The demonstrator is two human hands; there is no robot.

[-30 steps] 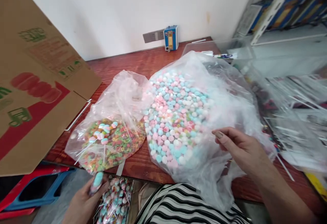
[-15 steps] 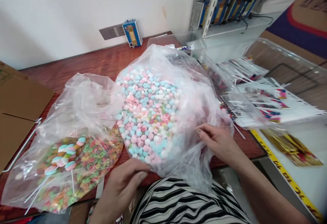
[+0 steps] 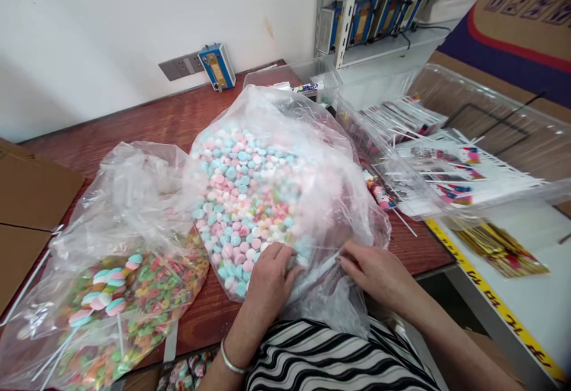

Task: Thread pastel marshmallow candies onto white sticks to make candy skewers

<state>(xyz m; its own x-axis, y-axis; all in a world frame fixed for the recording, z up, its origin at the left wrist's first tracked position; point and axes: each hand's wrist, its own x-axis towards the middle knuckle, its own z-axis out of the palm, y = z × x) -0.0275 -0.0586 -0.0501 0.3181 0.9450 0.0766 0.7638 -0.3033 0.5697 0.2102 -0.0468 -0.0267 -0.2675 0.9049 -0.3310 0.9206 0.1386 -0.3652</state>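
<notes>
A large clear plastic bag [image 3: 267, 111] full of pink, blue and white candies [image 3: 236, 165] lies on the table before me. My left hand [image 3: 270, 281], with a bracelet at the wrist, is at its near side, fingers curled and pressed against the film. My right hand [image 3: 377, 272] pinches the bag's loose plastic at the near right. A pale, straight fold of film stretches between the two hands. To the left is another clear bag [image 3: 138, 171] with small ring-shaped gummies [image 3: 169, 290]; several striped marshmallow sticks [image 3: 107, 290] lie on it.
Clear bins [image 3: 446, 72] at the right hold printed packets with white sticks [image 3: 464, 159]. Gold packets [image 3: 504, 248] lie beside yellow tape [image 3: 491, 299]. Cardboard boxes [image 3: 35, 200] stand at left and far right. A blue device [image 3: 217, 66] leans at the wall.
My left hand has moved right and up from the table's edge onto the candy bag. My right hand stays on the plastic, slightly lower. The view has shifted a little.
</notes>
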